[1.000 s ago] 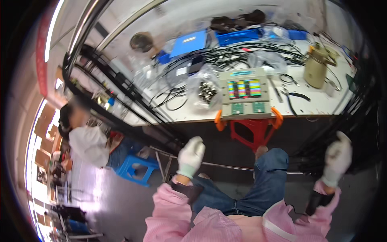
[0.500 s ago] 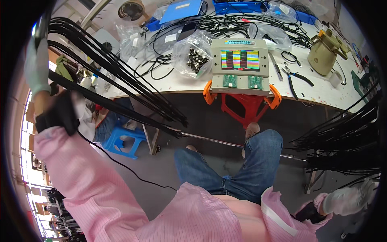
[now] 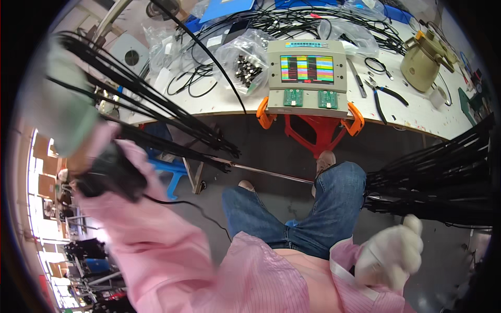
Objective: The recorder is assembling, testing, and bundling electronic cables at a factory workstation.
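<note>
Slim black cables slanting in bunches, ends dangling loose; L hand, gloved, blurring by cables, grip unclear; R hand curling fingers, can't tell if holding.

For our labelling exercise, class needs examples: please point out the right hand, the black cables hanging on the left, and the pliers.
Right hand (image 3: 390,254): head view, middle of the gloved hand.
Black cables (image 3: 180,116): head view, partway along the bundle.
Pliers (image 3: 392,95): head view, right-hand handle.

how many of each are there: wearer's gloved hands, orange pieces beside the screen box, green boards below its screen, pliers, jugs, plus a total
Gloved hands: 2
Orange pieces: 2
Green boards: 2
Pliers: 1
Jugs: 1
Total: 8
</note>
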### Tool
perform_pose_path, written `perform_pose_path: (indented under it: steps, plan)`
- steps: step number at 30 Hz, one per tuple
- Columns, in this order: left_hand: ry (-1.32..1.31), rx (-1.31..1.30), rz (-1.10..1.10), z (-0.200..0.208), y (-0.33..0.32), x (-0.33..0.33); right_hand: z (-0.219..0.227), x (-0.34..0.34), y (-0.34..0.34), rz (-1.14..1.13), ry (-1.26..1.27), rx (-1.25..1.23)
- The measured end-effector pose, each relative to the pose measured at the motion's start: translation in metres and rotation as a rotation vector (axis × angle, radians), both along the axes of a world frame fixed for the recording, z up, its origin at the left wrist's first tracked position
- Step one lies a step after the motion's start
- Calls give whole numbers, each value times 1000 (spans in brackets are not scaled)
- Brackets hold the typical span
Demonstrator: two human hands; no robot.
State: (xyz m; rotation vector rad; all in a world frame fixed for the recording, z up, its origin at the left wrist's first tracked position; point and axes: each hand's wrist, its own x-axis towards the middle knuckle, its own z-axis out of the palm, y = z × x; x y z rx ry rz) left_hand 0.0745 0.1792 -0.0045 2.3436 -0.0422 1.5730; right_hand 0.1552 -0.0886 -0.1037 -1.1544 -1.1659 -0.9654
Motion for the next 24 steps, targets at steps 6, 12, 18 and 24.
perform_pose_path:
  steps: [6,12,18,24]
  plan:
    - [647,-855,-440,-82,7,48,-72,6,21,705,1180,-807]
    - [744,-1015,-988,-152,-57,11,-132,1,59,1302,2355,62]
    - [1363,-1593,-1240,-169,-73,-51,-152,9,65,1217,2100,-238]
    - [629,-1653,-661,-181,-41,-9,-111,-15,77,774,1601,-754]
